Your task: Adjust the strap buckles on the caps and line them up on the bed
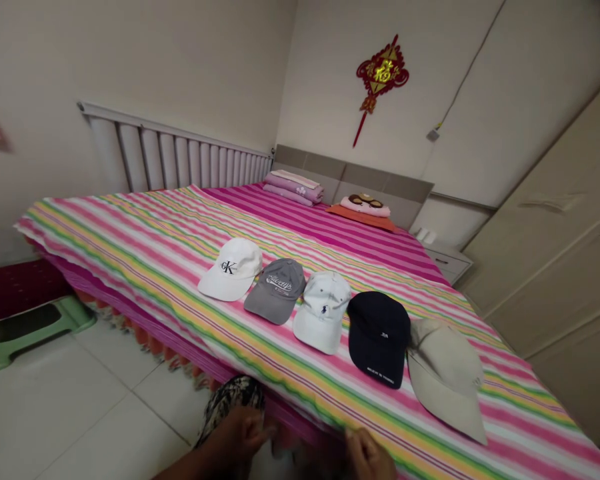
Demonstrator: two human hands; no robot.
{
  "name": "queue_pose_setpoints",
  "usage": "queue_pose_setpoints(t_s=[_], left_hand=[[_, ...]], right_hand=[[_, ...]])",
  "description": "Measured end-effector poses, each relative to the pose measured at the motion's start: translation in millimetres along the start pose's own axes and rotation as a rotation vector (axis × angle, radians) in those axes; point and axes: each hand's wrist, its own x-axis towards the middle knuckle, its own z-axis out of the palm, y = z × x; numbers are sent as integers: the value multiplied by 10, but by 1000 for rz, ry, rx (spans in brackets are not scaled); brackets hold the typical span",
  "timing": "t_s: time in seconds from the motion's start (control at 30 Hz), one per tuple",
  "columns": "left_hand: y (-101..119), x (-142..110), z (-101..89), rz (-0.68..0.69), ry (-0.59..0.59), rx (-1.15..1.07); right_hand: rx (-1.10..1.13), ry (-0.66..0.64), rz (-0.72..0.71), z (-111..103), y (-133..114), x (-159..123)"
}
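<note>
A row of caps lies on the striped sheet: a white cap (pixel 234 269) with black letters, a grey cap (pixel 276 291), a pale cap (pixel 323 312) with a small dark emblem, a black cap (pixel 379 338), and a beige cap (pixel 449 373) at the right end. My left hand (pixel 244 433) is closed in front of the bed, near my patterned-clothed knee, touching no cap. At the bed's front edge, my right hand (pixel 369 456) has its fingers curled, below the black cap. Whether it touches the sheet I cannot tell. Both hands are slightly blurred.
The bed carries a striped sheet (pixel 145 230). Folded purple bedding (pixel 294 187) and a pink folded bundle (pixel 365 205) lie by the headboard (pixel 350 177). A green stool (pixel 35 330) stands at the left on the tiles. A wardrobe (pixel 545 247) rises on the right.
</note>
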Motion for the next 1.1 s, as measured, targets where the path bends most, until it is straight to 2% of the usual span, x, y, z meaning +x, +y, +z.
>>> queue_pose_setpoints(t_s=[0.1,0.23,0.3,0.37,0.5,0.6,0.7,0.93,1.1], left_hand=[[22,14,-55,-25,-46,-97],[-22,12,-54,-23,-53,-170],[-64,20,-49,-24,-53,-245],[-105,38,-43,-22,-31,-319],[-136,73,-39,-8,11,-405],[-114,79,-43,-8,8,-428],[-96,75,-44,-3,-3,-413],[-161,81,2,29,-2,-418],[-149,83,4,16,-26,-445]], right_hand=[[404,163,391,-421,100,311],[874,289,701,-896,372,575],[1023,318,835,-985,454,594],[1102,323,913,-983,452,563],[1258,290,1067,-890,258,491],[1321,290,1111,-869,115,498],[1348,297,1102,-897,86,535],[1297,270,977,-1005,327,532],[1264,263,972,-995,444,536]])
